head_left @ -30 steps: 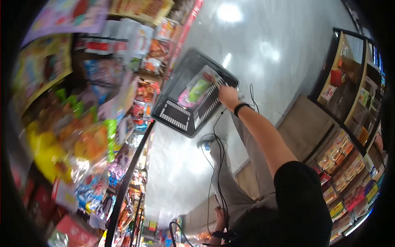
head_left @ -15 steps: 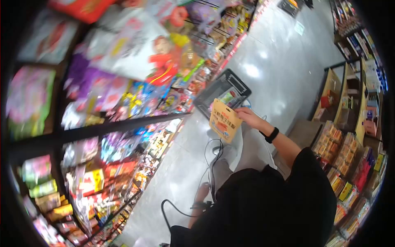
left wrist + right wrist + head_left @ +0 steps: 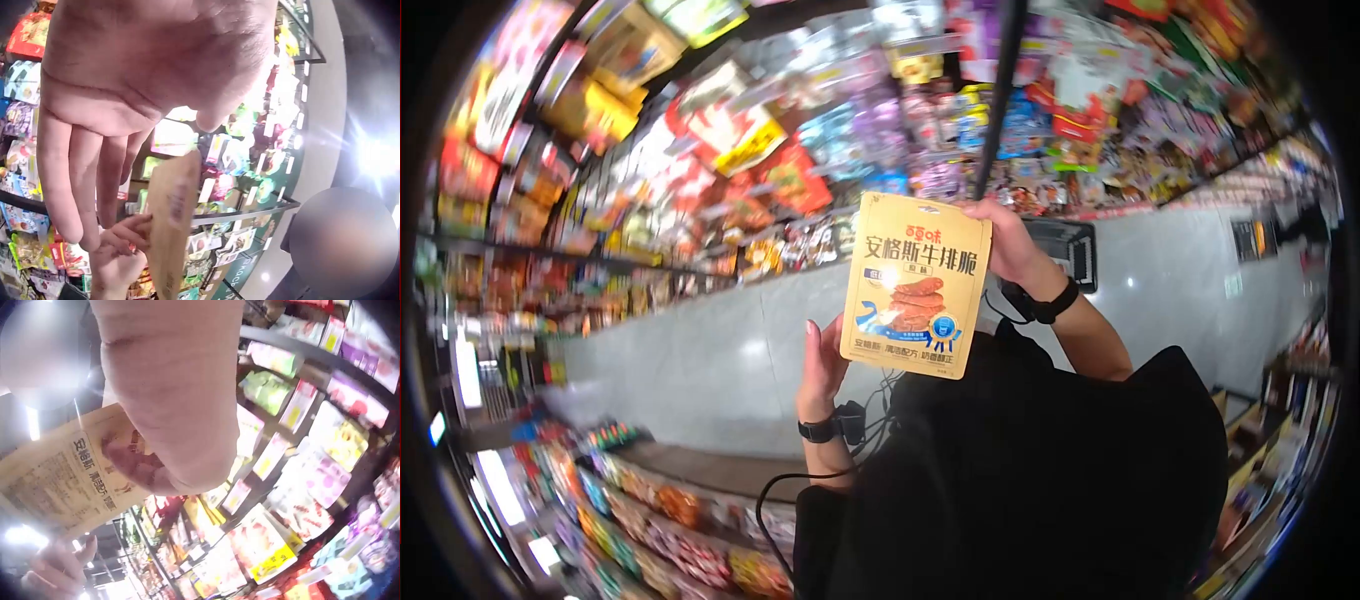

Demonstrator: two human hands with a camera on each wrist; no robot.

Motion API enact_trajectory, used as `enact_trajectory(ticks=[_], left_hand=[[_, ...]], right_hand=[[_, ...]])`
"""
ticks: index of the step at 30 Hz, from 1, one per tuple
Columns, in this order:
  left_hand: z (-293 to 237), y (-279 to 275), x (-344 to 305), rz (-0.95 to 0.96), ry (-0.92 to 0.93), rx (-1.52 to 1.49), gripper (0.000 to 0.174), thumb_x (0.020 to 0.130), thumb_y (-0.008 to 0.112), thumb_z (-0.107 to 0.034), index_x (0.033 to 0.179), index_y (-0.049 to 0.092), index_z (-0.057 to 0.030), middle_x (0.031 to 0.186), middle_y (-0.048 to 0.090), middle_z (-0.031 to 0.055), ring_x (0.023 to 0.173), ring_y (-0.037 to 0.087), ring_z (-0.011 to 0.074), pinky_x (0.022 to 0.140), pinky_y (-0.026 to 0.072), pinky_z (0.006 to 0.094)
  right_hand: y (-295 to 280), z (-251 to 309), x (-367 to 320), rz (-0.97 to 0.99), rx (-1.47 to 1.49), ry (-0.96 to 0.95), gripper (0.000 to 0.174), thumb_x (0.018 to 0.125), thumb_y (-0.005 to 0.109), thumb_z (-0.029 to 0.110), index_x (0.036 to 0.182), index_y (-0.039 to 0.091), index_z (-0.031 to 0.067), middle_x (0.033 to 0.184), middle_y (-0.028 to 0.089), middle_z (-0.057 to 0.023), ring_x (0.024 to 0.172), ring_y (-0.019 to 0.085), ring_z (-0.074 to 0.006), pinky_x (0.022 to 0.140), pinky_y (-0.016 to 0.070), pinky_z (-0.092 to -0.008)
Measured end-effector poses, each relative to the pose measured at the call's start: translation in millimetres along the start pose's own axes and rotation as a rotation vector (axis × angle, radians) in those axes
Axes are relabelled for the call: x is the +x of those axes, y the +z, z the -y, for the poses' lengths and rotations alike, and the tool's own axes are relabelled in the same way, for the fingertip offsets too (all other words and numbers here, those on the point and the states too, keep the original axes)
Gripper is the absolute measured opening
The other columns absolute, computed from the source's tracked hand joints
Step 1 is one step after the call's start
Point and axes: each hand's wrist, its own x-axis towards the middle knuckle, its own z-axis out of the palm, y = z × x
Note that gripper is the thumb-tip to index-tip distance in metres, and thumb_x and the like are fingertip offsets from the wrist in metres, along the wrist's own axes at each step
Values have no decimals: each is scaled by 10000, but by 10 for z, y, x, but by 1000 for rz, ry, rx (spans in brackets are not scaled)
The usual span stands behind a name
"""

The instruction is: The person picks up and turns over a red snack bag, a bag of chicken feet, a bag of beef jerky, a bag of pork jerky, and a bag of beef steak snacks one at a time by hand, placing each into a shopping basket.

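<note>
A tan snack pouch (image 3: 915, 290) with a picture of stacked meat pieces stands upright before the person, its front toward the head camera. The right hand (image 3: 1010, 245) pinches it at the upper right corner. By its lower left edge is the left hand (image 3: 825, 365), thumb raised. In the left wrist view the left hand (image 3: 137, 112) has its fingers extended downward, with the pouch (image 3: 172, 225) edge-on beyond them. The right wrist view has the right hand (image 3: 175, 406) curled over the edge of the pouch (image 3: 69, 469), whose printed back shows there.
A black shopping basket (image 3: 1065, 250) sits on the grey floor (image 3: 740, 350), partly hidden behind the right forearm. Shelves of packaged snacks (image 3: 770, 160) line the far side, and more packets (image 3: 680, 505) fill a low shelf at lower left. A black cable (image 3: 765, 500) hangs beside the person.
The right hand came up out of the basket with the pouch and brought it close to the head camera. The left hand rose beside it. The view swung left along the shelves.
</note>
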Motion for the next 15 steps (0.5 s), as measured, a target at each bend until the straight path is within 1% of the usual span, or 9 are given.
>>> enact_trajectory(ticks=[1,4,5,8,9,12,13,14,15], left_hand=[[-64,-33,-185,26,84,-84,669,1087,344,-542,1435,517,3,1319,657,96,1234,593,188,1095,401,372],[-158,-307,-507,-145,145,152,463,1059,565,-328,1371,580,13,1268,685,72,1167,611,144,1046,444,335],[-281,-257,-597,-265,145,130,354,986,680,-130,1302,629,23,1209,709,56,1082,629,112,977,486,302],[-463,-530,-678,-320,239,96,322,992,668,-120,1277,644,26,1178,717,58,1039,640,109,941,503,299],[-534,-639,-660,-341,254,115,312,992,665,-119,1268,649,27,1170,718,59,1033,640,109,933,506,299],[-823,-918,-600,-377,285,188,291,992,661,-113,1246,660,29,1154,718,61,1023,636,110,917,512,300],[-1013,-1012,-581,-379,282,210,288,991,660,-109,1243,662,30,1153,717,61,1024,633,111,917,511,301],[-1211,-1099,-511,-374,297,241,284,990,660,-106,1239,663,31,1151,715,62,1026,631,113,918,511,302],[-1364,-1220,-467,-412,320,266,285,988,661,-103,1239,662,33,1150,715,64,1024,630,114,916,511,303]], right_hand=[[89,-107,196,111,3,8,481,970,482,260,1305,594,-67,1195,707,-163,1090,690,-225,971,523,-339],[499,-413,718,219,19,137,431,1023,476,285,1261,639,-35,1188,716,-112,1099,675,-181,968,504,-327],[601,-502,890,293,-1,165,429,1056,452,300,1258,640,-29,1189,718,-108,1107,671,-171,977,497,-313],[1041,-711,1316,340,61,186,455,1087,413,319,1279,624,-35,1209,709,-117,1126,664,-174,998,487,-317],[1117,-781,1478,402,114,176,486,1104,375,329,1333,579,-48,1278,677,-141,1158,650,-207,1033,472,-346],[1382,-903,1856,439,126,80,607,1101,268,419,1365,546,-51,1299,666,-169,1184,649,-281,1045,479,-401],[1414,-938,2074,566,169,63,664,1101,204,459,1389,511,-55,1361,628,-174,1236,616,-302,1076,454,-430],[1479,-965,2197,556,211,33,652,1103,216,454,1395,505,-52,1367,623,-169,1243,611,-293,1072,454,-428],[1579,-988,2315,565,243,-16,640,1105,228,450,1401,498,-49,1372,617,-164,1249,606,-285,1069,455,-426]])
